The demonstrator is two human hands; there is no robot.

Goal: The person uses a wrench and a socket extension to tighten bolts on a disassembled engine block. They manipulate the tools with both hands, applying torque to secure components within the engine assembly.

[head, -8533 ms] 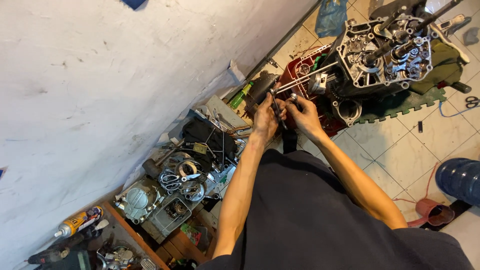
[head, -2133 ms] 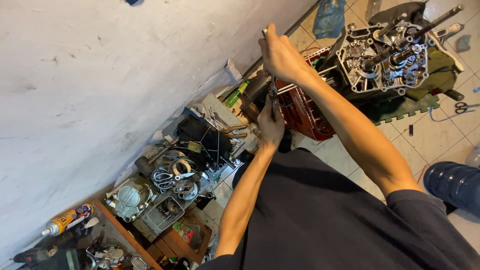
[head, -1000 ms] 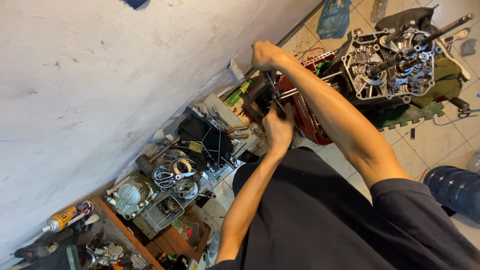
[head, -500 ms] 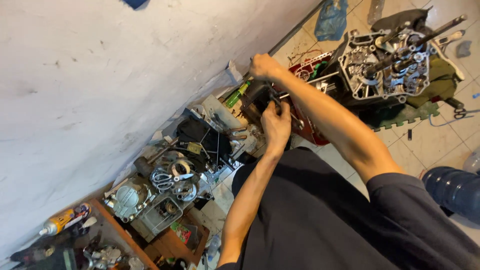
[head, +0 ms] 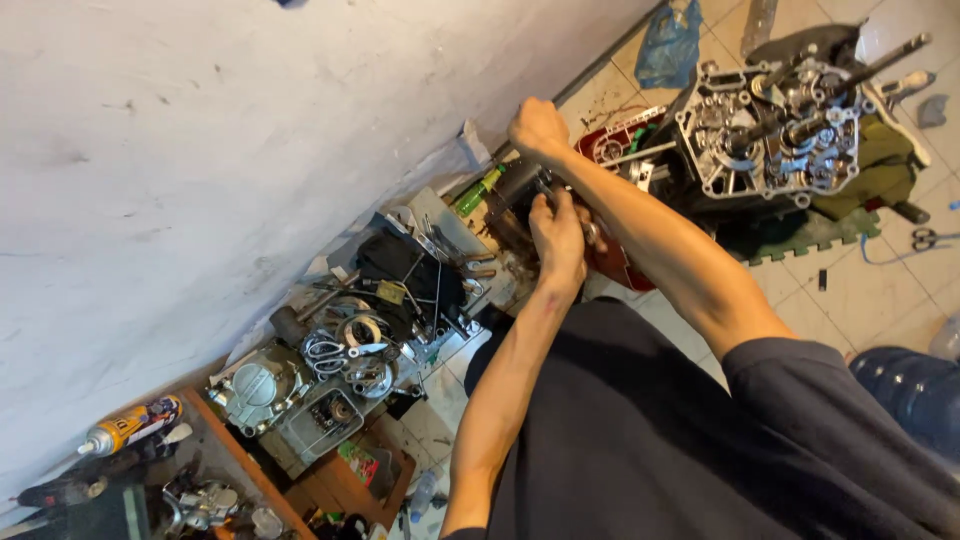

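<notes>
My left hand (head: 558, 235) is closed on a small dark metal piece and holds it against a dark cylindrical engine part (head: 512, 188) near the wall. My right hand (head: 537, 126) is a closed fist just above that part, gripping a tool handle that its fingers mostly hide. The forearm crosses over a red tray (head: 622, 148). An open engine crankcase (head: 770, 130) with gears and shafts lies past the right arm on a green mat (head: 800, 238).
A white wall (head: 250, 140) fills the left. A tray of wrenches and tools (head: 400, 290), a green-handled screwdriver (head: 478, 190), an engine cover (head: 255, 385), a spray can (head: 130, 425), a blue bag (head: 668, 45), scissors (head: 925, 238) and a blue container (head: 910, 390) lie around.
My right hand, raised high two seconds ago, has come down to just above the dark part. My left hand has stayed on that part.
</notes>
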